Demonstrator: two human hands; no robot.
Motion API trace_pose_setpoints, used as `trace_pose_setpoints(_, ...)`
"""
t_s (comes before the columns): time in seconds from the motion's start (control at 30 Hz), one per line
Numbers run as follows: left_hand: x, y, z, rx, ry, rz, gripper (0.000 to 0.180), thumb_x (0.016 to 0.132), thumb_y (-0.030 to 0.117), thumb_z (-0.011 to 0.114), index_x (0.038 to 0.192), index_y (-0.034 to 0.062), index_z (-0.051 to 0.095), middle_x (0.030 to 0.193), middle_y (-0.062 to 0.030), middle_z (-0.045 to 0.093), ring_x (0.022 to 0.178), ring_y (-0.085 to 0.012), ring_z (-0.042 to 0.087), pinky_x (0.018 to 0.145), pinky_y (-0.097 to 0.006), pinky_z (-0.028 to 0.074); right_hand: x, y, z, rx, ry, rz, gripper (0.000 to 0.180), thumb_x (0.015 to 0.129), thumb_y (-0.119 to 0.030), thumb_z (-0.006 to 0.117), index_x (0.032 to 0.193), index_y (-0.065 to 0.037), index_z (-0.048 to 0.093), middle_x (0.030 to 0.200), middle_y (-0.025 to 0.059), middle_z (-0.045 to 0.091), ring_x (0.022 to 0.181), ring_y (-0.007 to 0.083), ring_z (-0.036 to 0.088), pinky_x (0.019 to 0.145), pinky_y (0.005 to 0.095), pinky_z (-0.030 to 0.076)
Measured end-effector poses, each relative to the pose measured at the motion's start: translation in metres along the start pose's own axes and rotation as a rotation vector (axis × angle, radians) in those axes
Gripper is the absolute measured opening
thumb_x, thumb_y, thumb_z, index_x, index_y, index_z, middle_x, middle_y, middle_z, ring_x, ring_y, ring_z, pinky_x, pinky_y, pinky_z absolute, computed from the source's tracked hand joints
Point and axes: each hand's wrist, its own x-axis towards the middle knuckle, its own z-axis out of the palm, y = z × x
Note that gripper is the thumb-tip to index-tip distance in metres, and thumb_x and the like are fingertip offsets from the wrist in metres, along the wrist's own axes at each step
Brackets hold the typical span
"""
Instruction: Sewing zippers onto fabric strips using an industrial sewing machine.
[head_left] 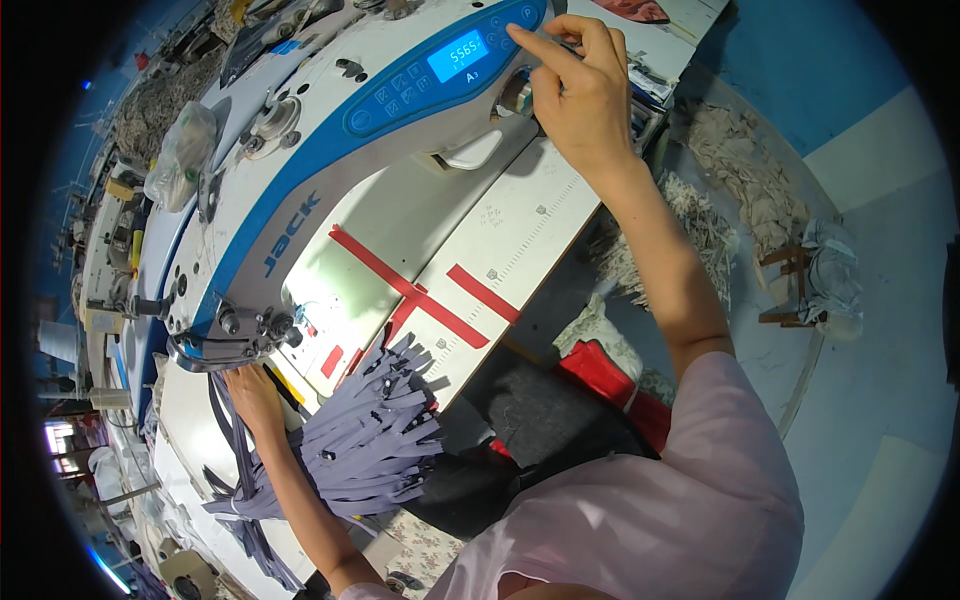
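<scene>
R hand (590, 95) is up at the far end of the sewing machine (320, 180), index finger stretched out to the btns at the RH end of the ctrl panel (455, 62); can't tell if it's actually pressing. Thumb stands apart & lower, other fingers loosely bent, nothing seen in its grip.

L hand (255, 400) is at the near LH end, fingertips hidden under the machine's head, so can't tell if they're spread or pinching.

Bundle of grey-purple fabric strips (375, 430) lies just to the R of L hand, on the worktop (530, 210) & fanned out toward its front edge; L forearm crosses over it, w/ some strip ends showing on the L side too. Bundle's well apart from R hand. Darker strips (232, 430) hang right beside L wrist. Red tape (410, 288) is stuck on the worktop btwn bundle & panel end.
</scene>
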Motion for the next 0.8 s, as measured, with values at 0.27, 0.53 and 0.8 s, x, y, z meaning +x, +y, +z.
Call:
trace_pose_setpoints(0.27, 0.002, 0.001, 0.002, -0.011, 0.041, 0.022, 0.014, 0.097, 0.004, 0.053, 0.104, -0.0074, 0.056, 0.11, -0.027, 0.059, 0.104, -0.0454, 0.056, 0.092, -0.05, 0.045, -0.005, -0.007, 0.01, 0.055, 0.034, 0.074, 0.048, 0.079, 0.008, 0.06, 0.119, -0.014, 0.076, 0.104, 0.0066, 0.062, 0.092, 0.0247, 0.054, 0.08, 0.0349, 0.049)
trace_pose_setpoints(0.53, 0.0, -0.004, 0.004, 0.001, 0.018, 0.01, 0.014, 0.096, 0.004, 0.053, 0.104, -0.007, 0.056, 0.113, -0.0279, 0.059, 0.107, -0.0463, 0.055, 0.093, -0.051, 0.045, -0.01, -0.008, 0.003, 0.018, -0.025, 0.058, 0.057, 0.079, 0.008, 0.06, 0.129, -0.016, 0.07, 0.107, 0.0072, 0.06, 0.095, 0.0256, 0.053, 0.08, 0.0359, 0.049)
trace_pose_setpoints(0.8, 0.0, -0.002, 0.004, -0.002, 0.03, 0.01, 0.013, 0.096, 0.004, 0.053, 0.103, -0.0065, 0.056, 0.113, -0.0283, 0.059, 0.106, -0.047, 0.055, 0.092, -0.051, 0.045, -0.009, -0.007, -0.002, 0.01, -0.074, 0.046, 0.056, 0.08, 0.007, 0.061, 0.13, -0.015, 0.069, 0.11, 0.0083, 0.058, 0.097, 0.026, 0.053, 0.082, 0.0372, 0.049)
